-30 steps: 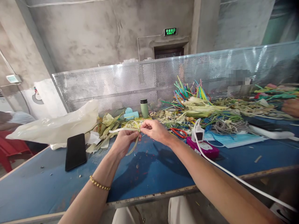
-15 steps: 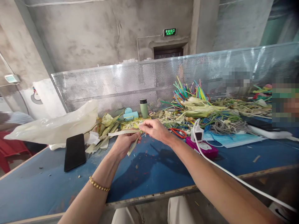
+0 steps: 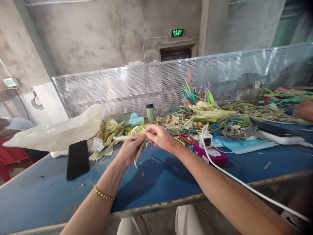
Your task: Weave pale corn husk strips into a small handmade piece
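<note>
Above the blue table (image 3: 158, 182), left hand (image 3: 129, 148) and right hand (image 3: 160, 137) pinch a pale leaf strip (image 3: 124, 137) (its loose tail now hanging steeper), having drawn closer together.

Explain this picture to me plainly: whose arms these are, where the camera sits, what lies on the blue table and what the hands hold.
The camera sits on a person's head, looking down at their own bare arms. The left hand and right hand together pinch pale leaf strips above the blue table. On the table lie a black phone, a white plastic bag, a green bottle, red scissors, a pink power strip and coloured strips. Another person's hand shows far right.
</note>
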`<state>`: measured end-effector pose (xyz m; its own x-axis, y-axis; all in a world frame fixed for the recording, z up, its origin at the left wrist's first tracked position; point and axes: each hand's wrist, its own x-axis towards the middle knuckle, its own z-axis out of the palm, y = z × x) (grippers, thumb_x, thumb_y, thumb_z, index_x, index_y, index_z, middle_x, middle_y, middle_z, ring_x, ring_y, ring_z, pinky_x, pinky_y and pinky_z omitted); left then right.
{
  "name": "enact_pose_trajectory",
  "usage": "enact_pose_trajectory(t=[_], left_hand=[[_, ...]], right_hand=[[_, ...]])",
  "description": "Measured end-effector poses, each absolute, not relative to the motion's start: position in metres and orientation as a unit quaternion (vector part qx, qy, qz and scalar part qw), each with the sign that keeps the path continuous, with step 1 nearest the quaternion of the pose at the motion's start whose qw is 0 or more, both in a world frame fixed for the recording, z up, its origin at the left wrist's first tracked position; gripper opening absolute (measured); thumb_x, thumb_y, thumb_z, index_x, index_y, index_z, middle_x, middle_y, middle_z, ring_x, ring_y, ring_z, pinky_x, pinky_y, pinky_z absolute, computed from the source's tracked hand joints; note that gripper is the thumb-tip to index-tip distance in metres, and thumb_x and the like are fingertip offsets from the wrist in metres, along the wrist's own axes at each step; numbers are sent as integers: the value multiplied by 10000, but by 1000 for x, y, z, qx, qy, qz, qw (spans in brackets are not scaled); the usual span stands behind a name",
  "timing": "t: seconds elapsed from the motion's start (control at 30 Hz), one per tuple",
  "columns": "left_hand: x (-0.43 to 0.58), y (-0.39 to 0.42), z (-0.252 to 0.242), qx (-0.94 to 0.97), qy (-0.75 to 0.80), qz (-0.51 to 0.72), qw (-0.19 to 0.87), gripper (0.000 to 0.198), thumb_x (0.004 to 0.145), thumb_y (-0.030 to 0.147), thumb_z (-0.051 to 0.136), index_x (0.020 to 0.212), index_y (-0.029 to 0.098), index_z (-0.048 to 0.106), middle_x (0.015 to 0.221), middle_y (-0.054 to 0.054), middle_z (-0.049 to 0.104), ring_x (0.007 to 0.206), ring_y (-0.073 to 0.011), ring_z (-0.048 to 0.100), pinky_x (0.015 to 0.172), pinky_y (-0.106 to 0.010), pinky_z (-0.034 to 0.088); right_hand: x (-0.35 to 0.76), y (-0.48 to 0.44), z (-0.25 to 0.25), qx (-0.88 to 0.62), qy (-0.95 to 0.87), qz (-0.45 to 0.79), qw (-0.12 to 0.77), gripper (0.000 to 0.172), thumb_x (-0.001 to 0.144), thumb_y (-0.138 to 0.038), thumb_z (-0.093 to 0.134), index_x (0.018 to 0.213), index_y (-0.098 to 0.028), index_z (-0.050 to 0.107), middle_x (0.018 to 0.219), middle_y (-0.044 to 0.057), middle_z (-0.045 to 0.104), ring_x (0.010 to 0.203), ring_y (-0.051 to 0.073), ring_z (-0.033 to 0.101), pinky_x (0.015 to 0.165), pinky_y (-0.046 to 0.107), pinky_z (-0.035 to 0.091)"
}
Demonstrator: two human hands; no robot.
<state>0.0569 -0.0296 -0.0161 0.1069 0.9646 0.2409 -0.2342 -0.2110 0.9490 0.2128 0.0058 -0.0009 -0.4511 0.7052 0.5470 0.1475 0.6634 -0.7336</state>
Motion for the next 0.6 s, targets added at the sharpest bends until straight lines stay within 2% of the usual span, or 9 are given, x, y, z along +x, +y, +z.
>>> enact_pose_trajectory(t=[0.2, 0.4, 0.6], left_hand=[[57, -31, -14, 559, 308, 569, 518, 307, 665, 367, 804, 654, 131, 608, 553, 29, 477, 511, -73, 392, 494, -219, 279], [56, -31, -15, 587, 295, 553, 512, 278, 711, 355, 777, 682, 121, 628, 602, 15, 491, 541, -76, 386, 521, -229, 279], [57, -32, -14, 578, 296, 554, 521, 282, 687, 339, 796, 676, 112, 630, 595, 21, 477, 532, -65, 366, 510, -220, 263]], right_hand=[[212, 1, 1, -267, -790, 307, 459, 153, 889, -305, 527, 801, -179, 527, 519, -63, 505, 378, 57, 431, 378, 168, 344], [211, 1, 1, -278, -765, 327, 480, 144, 872, -307, 552, 803, -184, 523, 495, -69, 490, 373, 61, 413, 366, 172, 327], [208, -1, 0, -283, -753, 306, 509, 147, 873, -277, 550, 770, -176, 522, 495, -62, 477, 422, 65, 433, 425, 178, 352]])
